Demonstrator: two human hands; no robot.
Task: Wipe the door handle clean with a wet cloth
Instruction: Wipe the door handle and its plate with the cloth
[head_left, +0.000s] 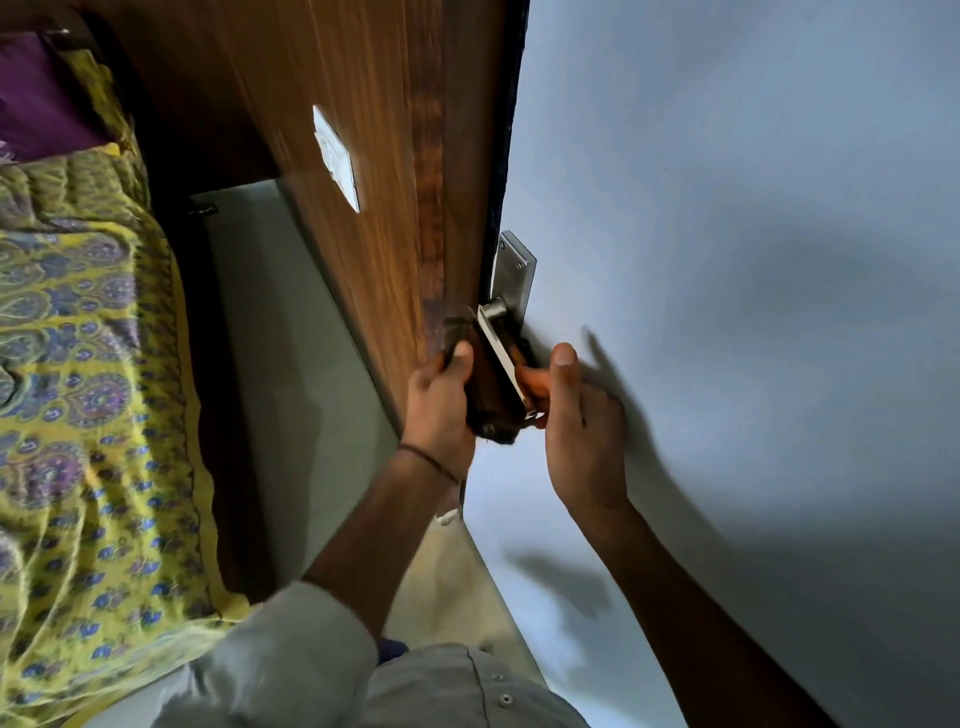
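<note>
Left hand (441, 405) closed around a dark cloth (485, 384), pressing it against the lever's left side. Right hand (576, 415) half-curled, fingers behind the door handle (501, 358), thumb up, touching it. Handle sits on a steel backplate (514, 270) on the grey door (727, 260). No legible writing.

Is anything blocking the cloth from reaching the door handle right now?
Nothing visible. The left hand already presses the dark cloth against the lever of the door handle; the right hand steadies its free end.
</note>
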